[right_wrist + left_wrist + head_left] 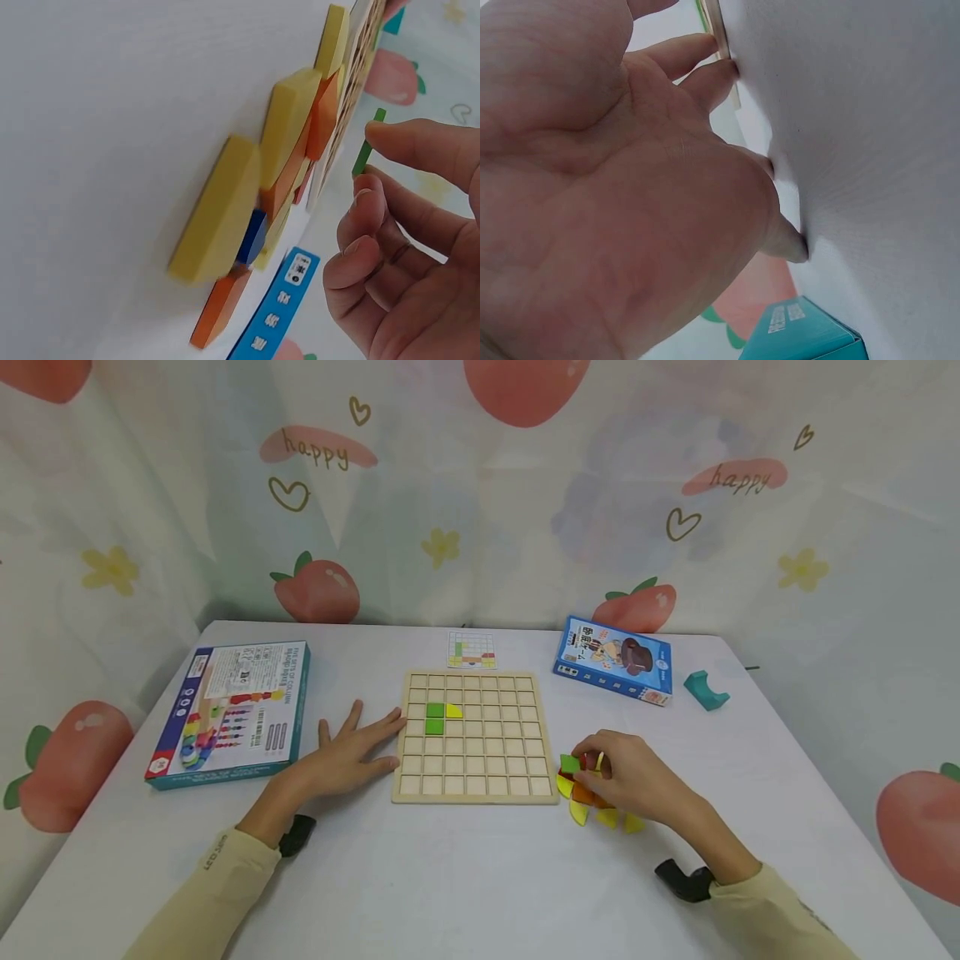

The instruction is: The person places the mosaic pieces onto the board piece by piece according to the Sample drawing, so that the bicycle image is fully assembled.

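My right hand (628, 774) pinches a green square piece (570, 764) between thumb and fingertips, above a pile of yellow, orange and red pieces (582, 793). In the right wrist view the hand (412, 217) holds the thin green piece (369, 142) clear of the pile, where a blue piece (252, 236) also shows. Fingers spread, my left hand (337, 763) touches the left edge of the wooden grid board (475, 799). Two green squares (435, 718) and a yellow quarter-round piece (453, 712) lie in the board's upper left cells.
A pattern card (472, 650) lies behind the board. On the left is a large flat box (238, 710). A blue box (613, 660) and a teal curved piece (706, 691) are at the back right.
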{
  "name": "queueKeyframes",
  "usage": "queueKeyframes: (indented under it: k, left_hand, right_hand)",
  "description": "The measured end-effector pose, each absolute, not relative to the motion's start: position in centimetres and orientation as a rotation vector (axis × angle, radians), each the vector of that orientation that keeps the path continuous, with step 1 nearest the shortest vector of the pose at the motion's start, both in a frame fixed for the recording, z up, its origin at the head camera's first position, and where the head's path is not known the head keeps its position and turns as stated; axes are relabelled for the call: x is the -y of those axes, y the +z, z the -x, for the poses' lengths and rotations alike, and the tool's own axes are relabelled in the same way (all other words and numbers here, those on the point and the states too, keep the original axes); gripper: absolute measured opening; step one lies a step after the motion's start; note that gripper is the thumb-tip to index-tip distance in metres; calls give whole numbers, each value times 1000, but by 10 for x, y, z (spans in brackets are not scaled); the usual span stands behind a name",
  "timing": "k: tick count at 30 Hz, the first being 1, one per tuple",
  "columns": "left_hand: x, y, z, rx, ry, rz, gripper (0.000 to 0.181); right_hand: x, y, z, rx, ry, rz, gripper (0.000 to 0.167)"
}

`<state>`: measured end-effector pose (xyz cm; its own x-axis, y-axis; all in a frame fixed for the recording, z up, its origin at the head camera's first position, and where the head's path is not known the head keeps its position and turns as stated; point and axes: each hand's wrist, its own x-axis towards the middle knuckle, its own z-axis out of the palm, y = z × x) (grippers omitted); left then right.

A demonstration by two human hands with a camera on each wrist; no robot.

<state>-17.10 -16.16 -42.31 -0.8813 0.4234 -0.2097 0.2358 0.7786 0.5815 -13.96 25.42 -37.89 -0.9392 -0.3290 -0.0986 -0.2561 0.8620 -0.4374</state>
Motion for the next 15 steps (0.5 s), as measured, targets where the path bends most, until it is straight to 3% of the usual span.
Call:
queueKeyframes:
  k: [15]
  left_hand:
    - [162,-423,171,-2635,818,-503,70]
  right_hand:
    - [-216,-383,152,-2819,-751,537,22]
